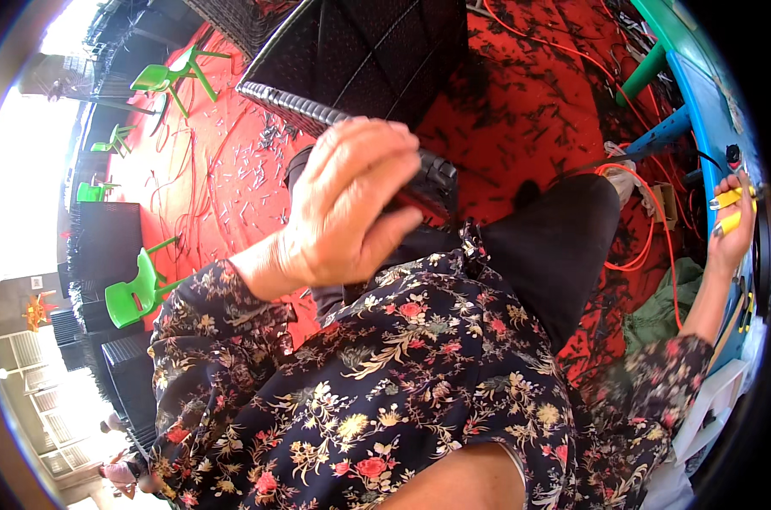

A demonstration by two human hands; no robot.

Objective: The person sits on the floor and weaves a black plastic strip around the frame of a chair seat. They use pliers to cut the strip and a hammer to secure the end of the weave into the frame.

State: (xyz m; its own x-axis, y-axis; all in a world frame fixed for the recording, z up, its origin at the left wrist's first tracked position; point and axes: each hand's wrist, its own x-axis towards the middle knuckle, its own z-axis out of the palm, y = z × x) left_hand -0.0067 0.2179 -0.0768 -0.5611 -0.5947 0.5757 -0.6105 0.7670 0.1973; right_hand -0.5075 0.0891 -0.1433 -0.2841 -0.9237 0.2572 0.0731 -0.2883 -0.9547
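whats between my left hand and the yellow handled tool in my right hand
In the head view, going left to right: the black woven piece, some red floor, a dark-trousered leg, looped orange cord and a cardboard box.

Black scraps (273, 133) litter the red floor covering (168, 153). Green plastic chairs (135, 291) stand on and along its left side, near a row of dark furniture (105, 234); farther left of it are windows (35, 365) and glaring white light (19, 170). A blue table (696, 106) and a green table (664, 21) border its right.

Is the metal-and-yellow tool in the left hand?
No, the right hand holds the yellow-handled tool, far apart from the left hand.
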